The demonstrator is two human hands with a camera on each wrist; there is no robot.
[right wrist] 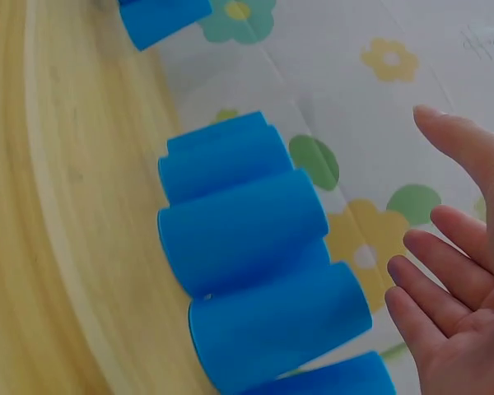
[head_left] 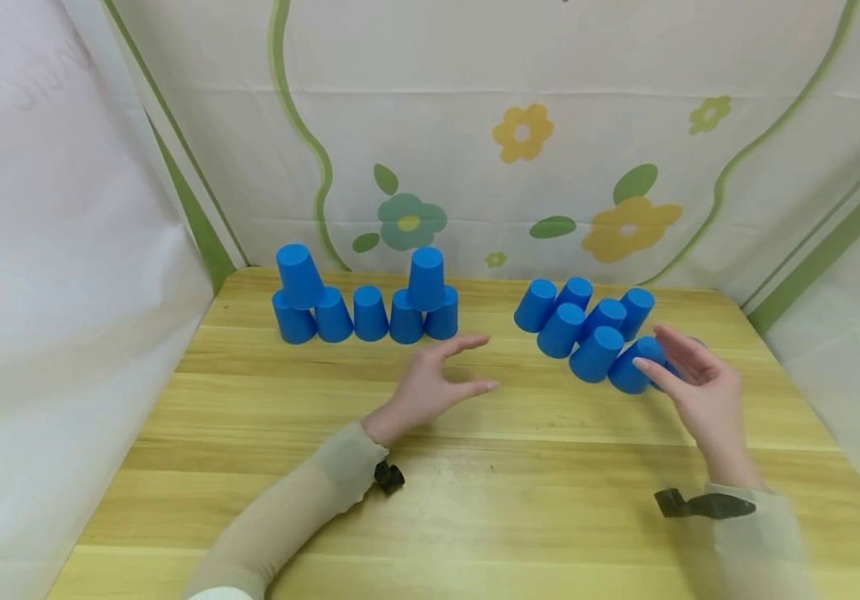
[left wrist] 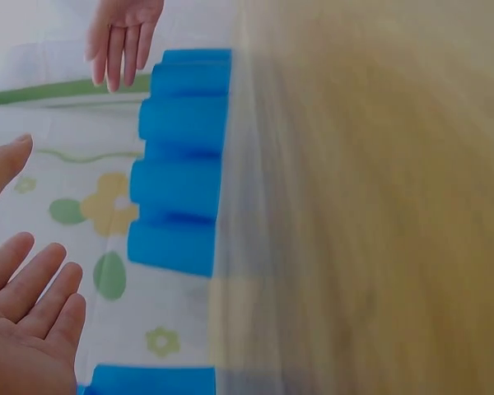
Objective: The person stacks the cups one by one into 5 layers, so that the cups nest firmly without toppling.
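My left hand (head_left: 430,383) hovers over the middle of the table, thumb and fingers spread apart with nothing between them. Over the right side, my right hand (head_left: 711,400) is raised by the near end of a cluster of blue plastic cups (head_left: 597,357), partly hiding the last ones. The right wrist view shows its fingers (right wrist: 445,288) extended and empty, apart from the cups. These cups stand upside down in two slanting rows. To the left, several more inverted blue cups (head_left: 370,315) form a line, with one cup (head_left: 298,277) and another cup (head_left: 426,279) bridging pairs below.
The wooden table (head_left: 505,500) has a white curtain (head_left: 460,58) with printed flowers behind it and white cloth (head_left: 62,333) at the left side. A gap of bare wood separates the two cup groups. Dark straps (head_left: 715,505) sit on both sleeves.
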